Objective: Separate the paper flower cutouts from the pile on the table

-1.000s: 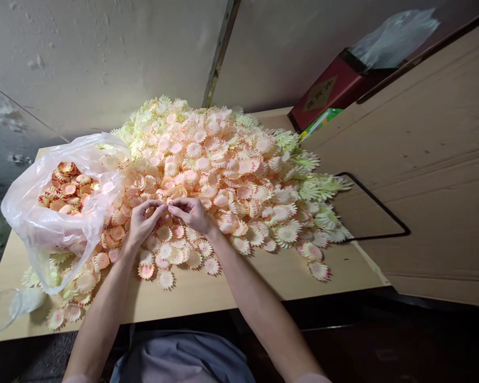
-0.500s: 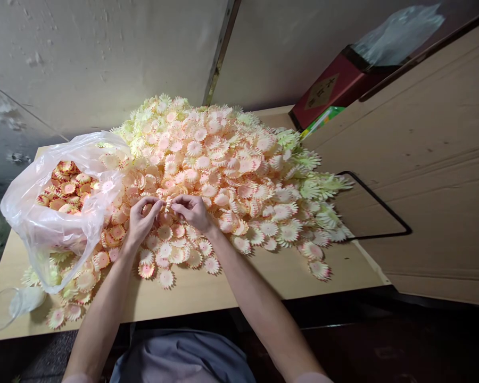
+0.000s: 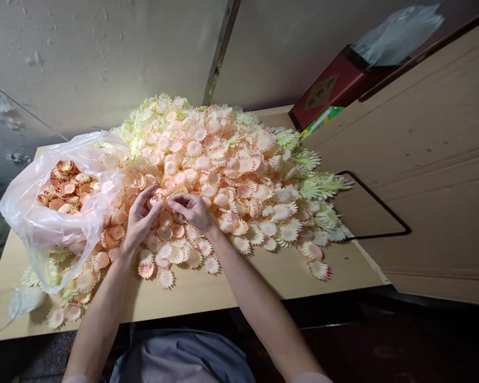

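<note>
A large heap of scalloped, flower-shaped pieces (image 3: 219, 170), pale pink in the middle and yellow-green at the sides, covers much of the table. Over its front left part is my left hand (image 3: 141, 215), thumb and forefinger spread apart, with pieces showing behind the gap. Just to its right, my right hand (image 3: 192, 211) has its thumb and fingertips pinched together. Whatever lies in that pinch is too small to make out against the heap. An open clear plastic bag (image 3: 26, 213) stands left of my hands, with darker red-edged flower pieces (image 3: 69, 187) inside.
A clear cup (image 3: 14, 308) lies on its side at the table's (image 3: 175, 303) front left corner. Cardboard (image 3: 423, 186) rises on the right, with a black metal loop (image 3: 383, 205) before it. A red box (image 3: 327, 88) stands at the back right by the wall.
My left thumb and forefinger have parted from their pinch. My right hand has shifted slightly left and stays pinched. The heap and bag look the same.
</note>
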Demonstrator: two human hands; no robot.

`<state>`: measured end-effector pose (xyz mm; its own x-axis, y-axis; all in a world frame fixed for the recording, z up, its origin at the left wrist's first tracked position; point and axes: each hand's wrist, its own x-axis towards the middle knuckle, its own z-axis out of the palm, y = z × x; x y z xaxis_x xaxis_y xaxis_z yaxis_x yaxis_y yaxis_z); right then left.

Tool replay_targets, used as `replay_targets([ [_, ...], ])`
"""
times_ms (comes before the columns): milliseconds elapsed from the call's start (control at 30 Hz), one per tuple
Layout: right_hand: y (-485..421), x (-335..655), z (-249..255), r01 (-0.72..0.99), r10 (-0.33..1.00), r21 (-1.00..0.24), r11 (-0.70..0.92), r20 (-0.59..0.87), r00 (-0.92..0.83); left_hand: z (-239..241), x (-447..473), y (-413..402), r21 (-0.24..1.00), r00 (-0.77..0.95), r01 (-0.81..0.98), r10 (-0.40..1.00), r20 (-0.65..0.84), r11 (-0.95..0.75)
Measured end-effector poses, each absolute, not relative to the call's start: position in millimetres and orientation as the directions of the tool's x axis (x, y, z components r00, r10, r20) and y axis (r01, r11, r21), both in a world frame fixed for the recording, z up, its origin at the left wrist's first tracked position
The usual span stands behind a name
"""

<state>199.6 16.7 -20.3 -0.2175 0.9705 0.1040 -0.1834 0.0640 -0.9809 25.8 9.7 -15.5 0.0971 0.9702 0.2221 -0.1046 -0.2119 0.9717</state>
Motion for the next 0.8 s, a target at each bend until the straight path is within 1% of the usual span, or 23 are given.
replay_targets([
  [167, 14.5, 200.3, -17.4, -0.197, 0.951, -0.978, 0.064, 0.120, -0.285, -19.2, 28.2, 11.4, 0.936, 0.080, -0.191, 0.946, 0.314, -0.294],
  [233, 14.3, 201.0, -17.1, -0.207, 0.947, -0.977, 0.051, 0.113, -0.300, -19.6, 28.3, 12.5, 0.935, 0.091, -0.178, 0.941, 0.326, -0.307],
  [333, 15.0, 202.5, -18.0, -0.215, 0.945, -0.975, 0.048, 0.114, -0.306, -18.2, 28.3, 12.1, 0.936, 0.093, -0.107, 0.934, 0.344, -0.334],
  [467, 16.7, 204.5, -20.4, -0.197, 0.951, -0.979, 0.049, 0.105, -0.289, -16.6, 28.2, 9.2, 0.961, 0.092, -0.051, 0.957, 0.276, -0.272],
  [567, 17.7, 205.3, -23.4, -0.211, 0.949, -0.977, 0.031, 0.095, -0.301, -16.9, 28.7, 7.9, 0.973, 0.095, -0.075, 0.970, 0.225, -0.219],
  [667, 18.1, 204.7, -26.5, -0.229, 0.950, -0.974, 0.000, 0.071, -0.305, -16.5, 29.6, 7.6, 0.974, 0.103, -0.106, 0.972, 0.211, -0.200],
  [800, 18.1, 203.6, -26.6, -0.235, 0.953, -0.972, 0.024, 0.093, -0.287, -13.9, 30.0, 7.0, 0.980, 0.094, -0.067, 0.977, 0.191, -0.185],
])
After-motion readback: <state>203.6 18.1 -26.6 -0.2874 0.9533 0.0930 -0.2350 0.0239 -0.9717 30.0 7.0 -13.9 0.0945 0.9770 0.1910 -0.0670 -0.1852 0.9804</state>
